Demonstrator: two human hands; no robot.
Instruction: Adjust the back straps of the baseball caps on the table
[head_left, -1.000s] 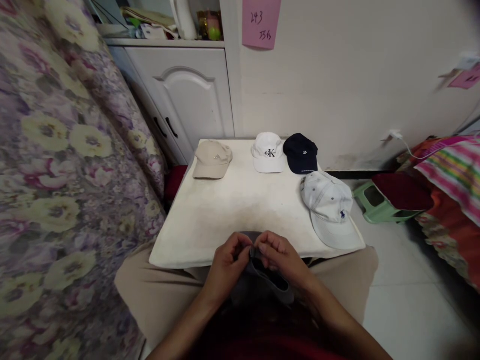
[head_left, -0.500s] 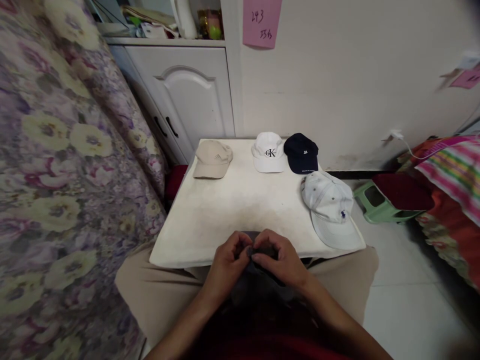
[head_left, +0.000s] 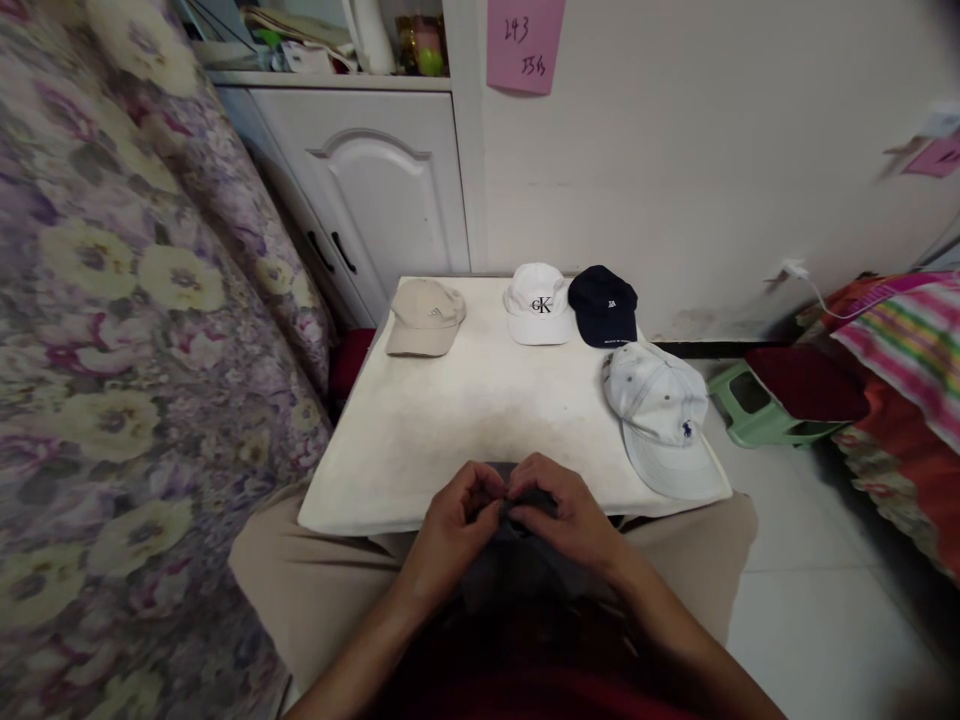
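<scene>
At the near edge of the white table, my left hand (head_left: 459,518) and my right hand (head_left: 564,512) meet over a dark grey cap (head_left: 514,568). Both hands are closed, thumbs and fingertips pinching what looks like its strap at the middle. The cap lies low in front of my body, and shadow and my fingers hide much of it. A pale denim cap (head_left: 664,410) with a small dark emblem sits to the right of my right hand, apart from it. Farther back are a white cap (head_left: 537,300) with black letters, a navy cap (head_left: 602,305) and a beige cap (head_left: 426,315).
The white-covered table (head_left: 405,430) stands before my knees. A floral curtain (head_left: 150,380) hangs on the left, beside a white cabinet (head_left: 382,190). On the right are a green stool (head_left: 750,405) with a dark red top and a bed with striped cloth (head_left: 911,330).
My fingers have shifted slightly at the strap, and the fingertips are closer together. The caps on the table have stayed in place.
</scene>
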